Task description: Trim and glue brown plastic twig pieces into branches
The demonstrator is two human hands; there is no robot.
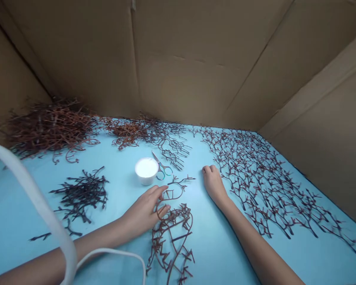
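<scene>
Viewing remotely through the head camera, I found no legible text, label, brand, number or sign on anything

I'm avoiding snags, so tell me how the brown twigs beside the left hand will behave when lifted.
The brown twigs likely lift in a clump, since their side shoots overlap. Thin stems suggest they are light for their spread. The long curved ones may flex.
</scene>
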